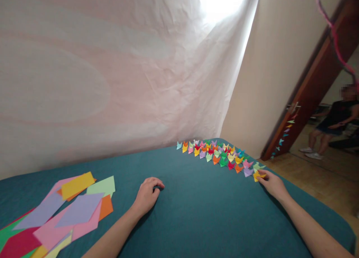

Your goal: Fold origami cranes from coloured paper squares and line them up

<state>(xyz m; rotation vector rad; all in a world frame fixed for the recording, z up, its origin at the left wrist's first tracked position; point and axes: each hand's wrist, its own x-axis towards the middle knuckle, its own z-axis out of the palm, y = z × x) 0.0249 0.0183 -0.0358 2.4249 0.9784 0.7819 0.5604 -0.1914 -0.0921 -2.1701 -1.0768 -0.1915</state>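
My right hand (271,185) pinches a yellow origami bird (256,176) between thumb and fingers, at the near end of several rows of small folded paper birds (215,153). Those birds are many-coloured and stand close together near the table's right edge. A purple bird (248,171) and a pale green bird (257,166) are beside the held one. My left hand (147,194) rests on the table, fingers loosely bent and thumb apart, with nothing in it. To its left, loose sheets of coloured paper (81,209) lie overlapping.
Dark green cloth covers the table (190,209). A pale hanging sheet (157,82) closes off the back. On the right are a brown door (297,108) with a string of paper birds (286,130), a pink cord (333,33), and a person (336,115) beyond.
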